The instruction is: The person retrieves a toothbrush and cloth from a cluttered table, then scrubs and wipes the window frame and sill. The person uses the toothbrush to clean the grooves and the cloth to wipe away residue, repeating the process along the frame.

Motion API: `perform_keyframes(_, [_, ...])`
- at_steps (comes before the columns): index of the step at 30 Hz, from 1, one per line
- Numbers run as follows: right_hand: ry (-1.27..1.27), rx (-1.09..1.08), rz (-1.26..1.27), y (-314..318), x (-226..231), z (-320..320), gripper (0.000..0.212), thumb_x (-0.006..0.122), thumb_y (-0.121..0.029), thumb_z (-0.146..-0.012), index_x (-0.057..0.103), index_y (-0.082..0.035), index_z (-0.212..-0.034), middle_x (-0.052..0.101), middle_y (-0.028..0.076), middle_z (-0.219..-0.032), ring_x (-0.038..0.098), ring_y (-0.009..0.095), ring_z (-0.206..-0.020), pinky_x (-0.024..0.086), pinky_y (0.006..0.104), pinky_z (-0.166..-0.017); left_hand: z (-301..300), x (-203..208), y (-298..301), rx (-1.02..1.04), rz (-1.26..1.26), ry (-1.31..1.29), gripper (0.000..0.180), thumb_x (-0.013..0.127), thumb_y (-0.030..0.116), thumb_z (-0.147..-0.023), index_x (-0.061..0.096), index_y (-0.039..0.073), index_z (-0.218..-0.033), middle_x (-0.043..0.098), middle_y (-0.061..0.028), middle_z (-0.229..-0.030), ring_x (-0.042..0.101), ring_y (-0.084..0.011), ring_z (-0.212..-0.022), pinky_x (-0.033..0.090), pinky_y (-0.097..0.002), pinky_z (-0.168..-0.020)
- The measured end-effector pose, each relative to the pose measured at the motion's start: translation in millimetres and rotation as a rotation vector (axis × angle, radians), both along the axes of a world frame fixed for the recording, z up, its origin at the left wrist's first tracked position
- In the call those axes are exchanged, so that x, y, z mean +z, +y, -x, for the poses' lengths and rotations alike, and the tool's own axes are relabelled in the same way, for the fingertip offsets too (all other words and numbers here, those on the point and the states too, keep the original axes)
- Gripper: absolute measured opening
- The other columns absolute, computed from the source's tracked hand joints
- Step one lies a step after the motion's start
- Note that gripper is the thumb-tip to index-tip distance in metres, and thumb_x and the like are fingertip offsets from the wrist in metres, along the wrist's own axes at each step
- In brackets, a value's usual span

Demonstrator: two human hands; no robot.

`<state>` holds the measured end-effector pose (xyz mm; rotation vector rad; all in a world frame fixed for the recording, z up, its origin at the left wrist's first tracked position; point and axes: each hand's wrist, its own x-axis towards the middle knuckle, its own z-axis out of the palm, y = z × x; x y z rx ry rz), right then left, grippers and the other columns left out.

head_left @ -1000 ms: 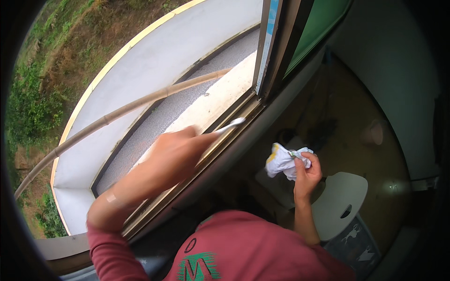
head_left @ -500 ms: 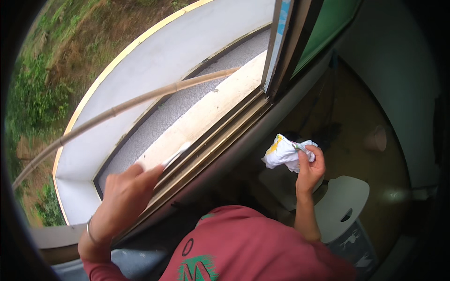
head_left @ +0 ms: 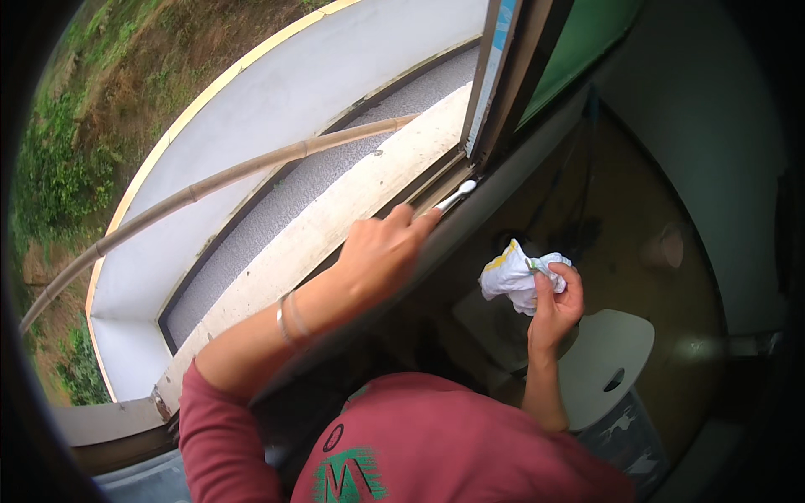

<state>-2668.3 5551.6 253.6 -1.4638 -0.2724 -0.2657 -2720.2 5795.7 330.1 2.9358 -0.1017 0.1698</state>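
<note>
Past the curved white wall (head_left: 251,126) and below the upright frame (head_left: 511,84), the window track (head_left: 438,186) ran slantwise, with the left hand (head_left: 381,256) over it and the right hand (head_left: 555,317) well apart. The right pinched a white cloth (head_left: 507,272), which bunched leftward from its fingers — the left gripped a white brush (head_left: 461,194), its head jutting beyond the fingertips, near the frame's foot.

Brush (head_left: 457,196): handle mostly concealed by the left hand (head_left: 381,251); bristles too small for me to tell. Track (head_left: 443,184): partly covered by the same hand. Cloth (head_left: 506,273): partly hidden behind the right hand (head_left: 555,312). Frame (head_left: 523,80): cut off at the far edge. Pole (head_left: 193,193): left end lost at the dark rim. Shirt (head_left: 453,444): cut off at the near edge. Pink tub (head_left: 668,245), right: dim, blurred.
</note>
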Motion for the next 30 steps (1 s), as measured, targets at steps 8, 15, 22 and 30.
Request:
perform_keyframes(8, [-0.021, 0.088, -0.008, 5, 6, -6, 0.019, 0.063, 0.005, -0.080, 0.058, -0.001, -0.097, 0.055, 0.003, -0.093, 0.053, 0.010, -0.086, 0.042, 0.0228, -0.079, -20, -12, -21, -0.035, -0.146, -0.106, 0.037, 0.053, 0.007, -0.077, 0.053, 0.006, -0.114, 0.052, -0.0118, -0.076, 0.057, -0.0256, -0.051, 0.046, -0.0360, -0.044])
perform_keyframes(15, [-0.031, 0.059, 0.013, 4, -1, -8, 0.019, 0.064, 0.004, -0.079, 0.058, -0.001, -0.096, 0.055, 0.003, -0.091, 0.052, 0.011, -0.086, 0.042, 0.0236, -0.079, 80, 31, 8, -0.151, -0.100, 0.101, 0.037, 0.055, 0.011, -0.078, 0.050, 0.002, -0.114, 0.051, -0.0120, -0.078, 0.054, -0.0210, -0.049, 0.042, -0.0340, -0.041])
perform_keyframes(22, [0.007, -0.022, -0.010, -3, -21, -10, 0.021, 0.063, 0.004, -0.080, 0.057, -0.001, -0.100, 0.057, 0.005, -0.098, 0.054, 0.012, -0.088, 0.044, 0.0246, -0.082, 224, 145, 75, 0.484, -0.470, 0.590, 0.012, 0.063, 0.014, -0.074, 0.072, 0.016, -0.082, 0.055, -0.0089, -0.058, 0.054, -0.0241, -0.050, 0.040, -0.0355, -0.047])
perform_keyframes(30, [-0.009, 0.100, 0.009, 13, 14, -11, 0.019, 0.064, 0.003, -0.079, 0.057, 0.000, -0.097, 0.054, 0.004, -0.093, 0.053, 0.012, -0.087, 0.042, 0.0241, -0.079, 2, 16, 26, -0.032, -0.028, -0.013, 0.031, 0.051, 0.009, -0.083, 0.057, 0.013, -0.113, 0.056, -0.0129, -0.073, 0.056, -0.0311, -0.058, 0.045, -0.0400, -0.051])
